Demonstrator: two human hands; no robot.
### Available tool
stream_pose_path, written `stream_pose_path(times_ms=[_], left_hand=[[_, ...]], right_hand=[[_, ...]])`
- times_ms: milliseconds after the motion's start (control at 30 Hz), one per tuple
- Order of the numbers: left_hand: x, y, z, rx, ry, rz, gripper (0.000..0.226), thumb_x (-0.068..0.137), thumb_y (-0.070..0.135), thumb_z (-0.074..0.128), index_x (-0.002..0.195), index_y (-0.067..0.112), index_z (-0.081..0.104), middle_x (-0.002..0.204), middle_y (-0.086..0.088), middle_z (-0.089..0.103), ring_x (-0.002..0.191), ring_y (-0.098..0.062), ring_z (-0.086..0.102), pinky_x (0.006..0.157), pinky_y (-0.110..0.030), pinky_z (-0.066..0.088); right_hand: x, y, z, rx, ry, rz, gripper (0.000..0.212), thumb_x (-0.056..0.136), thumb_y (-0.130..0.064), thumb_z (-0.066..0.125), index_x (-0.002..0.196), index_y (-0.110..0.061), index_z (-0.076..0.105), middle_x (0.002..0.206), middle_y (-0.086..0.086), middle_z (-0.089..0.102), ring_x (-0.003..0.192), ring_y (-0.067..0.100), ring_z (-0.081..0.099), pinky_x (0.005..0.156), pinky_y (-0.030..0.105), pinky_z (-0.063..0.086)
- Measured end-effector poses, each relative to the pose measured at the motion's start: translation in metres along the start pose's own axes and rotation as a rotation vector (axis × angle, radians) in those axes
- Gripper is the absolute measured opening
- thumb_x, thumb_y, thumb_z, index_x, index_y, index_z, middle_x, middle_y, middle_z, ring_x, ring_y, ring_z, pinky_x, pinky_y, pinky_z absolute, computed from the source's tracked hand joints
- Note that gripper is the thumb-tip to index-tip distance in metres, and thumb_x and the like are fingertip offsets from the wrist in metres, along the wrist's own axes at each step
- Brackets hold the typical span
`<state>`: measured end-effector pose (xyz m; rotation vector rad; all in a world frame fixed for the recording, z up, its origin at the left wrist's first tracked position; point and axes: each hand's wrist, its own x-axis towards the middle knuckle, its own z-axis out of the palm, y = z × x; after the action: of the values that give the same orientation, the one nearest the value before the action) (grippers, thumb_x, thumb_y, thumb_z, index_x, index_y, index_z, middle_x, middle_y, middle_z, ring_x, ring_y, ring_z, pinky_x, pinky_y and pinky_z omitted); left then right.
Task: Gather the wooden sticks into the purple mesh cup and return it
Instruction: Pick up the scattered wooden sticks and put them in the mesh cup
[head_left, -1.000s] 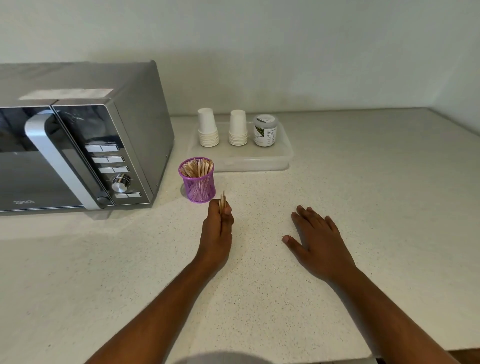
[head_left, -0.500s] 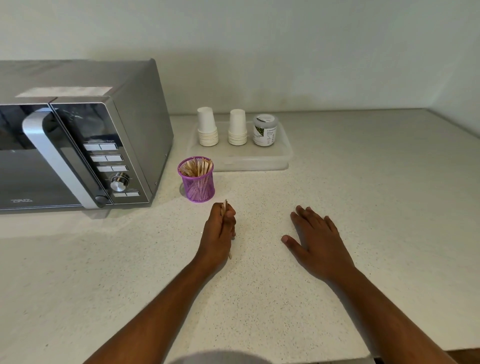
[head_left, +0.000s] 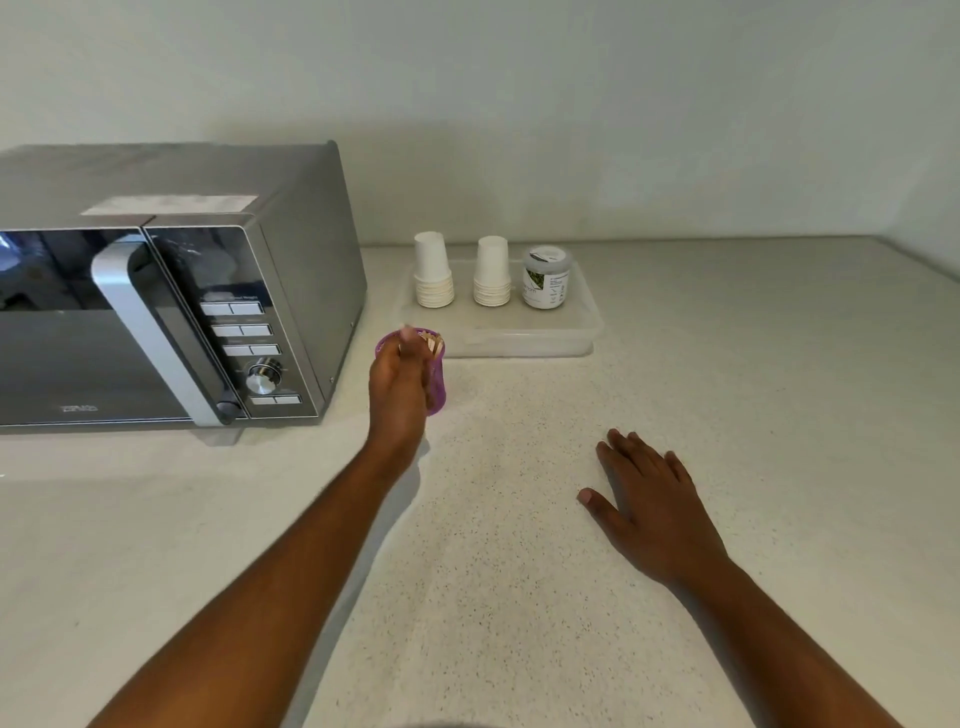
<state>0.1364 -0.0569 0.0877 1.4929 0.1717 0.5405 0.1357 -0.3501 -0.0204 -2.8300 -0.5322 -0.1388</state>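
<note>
The purple mesh cup (head_left: 439, 391) stands on the white counter just right of the microwave. My left hand (head_left: 397, 395) is raised in front of it and hides most of it. The fingers are closed at the rim, and the light tips of the wooden sticks (head_left: 434, 343) show just beside them over the cup's mouth. Motion blur hides which sticks are in the hand and which stand in the cup. My right hand (head_left: 654, 509) lies flat on the counter to the right, fingers spread, holding nothing.
A silver microwave (head_left: 156, 312) fills the left side, close to the cup. Behind the cup a clear plastic tray (head_left: 587, 332) carries two stacks of white paper cups (head_left: 434, 275) and a small jar (head_left: 545, 278). A wall runs along the back.
My left hand has lifted off the counter with its bundle of sticks and moved forward and left to the cup's mouth. The right hand has stayed flat. The camera has tilted down a little.
</note>
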Motion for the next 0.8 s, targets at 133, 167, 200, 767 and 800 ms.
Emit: stream_pose_path(times_ms=[133,167,200,767,800], left_hand=[[0.042,0.027,-0.003,-0.080,0.124,-0.101,0.053,0.096,0.064,0.033,0.061,0.023,0.034,0.055,0.005,0.031,0.048,-0.011,0.028,0.049,-0.025,0.027],[0.053,0.031,-0.003,-0.127,0.163,-0.141,0.052,0.098,0.060,0.035,0.060,0.024,0.034,0.055,0.005,0.031,0.048,-0.011,0.026,0.049,-0.026,0.026],[0.062,0.034,-0.003,-0.164,0.188,-0.172,0.050,0.099,0.055,0.038,0.060,0.024,0.035,0.055,0.005,0.031,0.049,-0.011,0.026,0.050,-0.027,0.026],[0.103,-0.006,0.003,0.114,0.054,-0.008,0.028,0.094,0.005,0.032,0.085,0.017,0.055,0.074,-0.001,0.056,0.070,-0.016,0.055,0.068,-0.030,0.049],[0.103,-0.007,0.002,0.154,0.046,0.042,0.030,0.093,0.001,0.033,0.090,0.017,0.057,0.082,-0.001,0.061,0.079,-0.017,0.059,0.076,-0.029,0.051]], right_hand=[[0.000,-0.002,-0.002,-0.006,0.005,-0.007,0.081,0.096,-0.073,0.016,0.160,-0.025,0.024,0.170,-0.005,0.014,0.158,0.014,0.007,0.128,0.047,0.009],[0.000,-0.003,-0.002,-0.007,0.004,-0.006,0.081,0.096,-0.073,0.016,0.160,-0.025,0.024,0.170,-0.005,0.014,0.158,0.014,0.007,0.128,0.047,0.009],[0.000,-0.003,-0.002,-0.007,0.000,-0.004,0.081,0.096,-0.073,0.016,0.160,-0.025,0.024,0.170,-0.005,0.014,0.158,0.013,0.007,0.128,0.046,0.008],[0.002,0.001,0.001,-0.028,0.019,-0.011,0.077,0.098,-0.074,0.020,0.160,-0.027,0.026,0.170,-0.007,0.016,0.157,0.013,0.010,0.128,0.046,0.010],[0.002,0.001,0.002,-0.029,0.019,-0.011,0.077,0.098,-0.073,0.020,0.160,-0.027,0.027,0.170,-0.007,0.016,0.157,0.014,0.011,0.128,0.045,0.009]])
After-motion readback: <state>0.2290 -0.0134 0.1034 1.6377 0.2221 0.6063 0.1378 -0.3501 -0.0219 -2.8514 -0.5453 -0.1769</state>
